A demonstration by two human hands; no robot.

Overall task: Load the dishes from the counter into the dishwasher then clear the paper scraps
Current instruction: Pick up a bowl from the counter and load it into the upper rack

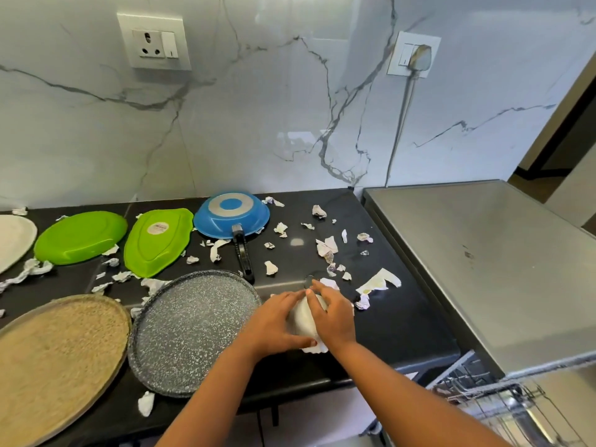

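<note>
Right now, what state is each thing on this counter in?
Blue frying pan: upside down.
Green plastic plate with sticker: upside down.
Small white bowl: gripped by left hand and right hand.
Wire dishwasher rack: pulled out.
Right white wall socket: plug in.

The left hand (pixel 274 321) and right hand (pixel 332 321) are bare, as are both forearms (pixel 209 391) wherever they show, with short, plain fingernails (pixel 309 291).

Clasping a small white rounded bowl (pixel 303 317) between left hand (pixel 277 321) and right hand (pixel 332 317), over black stone counter (pixel 387 317). Just left, speckled grey round plate (pixel 190 330). Strewn around, torn white paper scraps (pixel 377 282).
</note>
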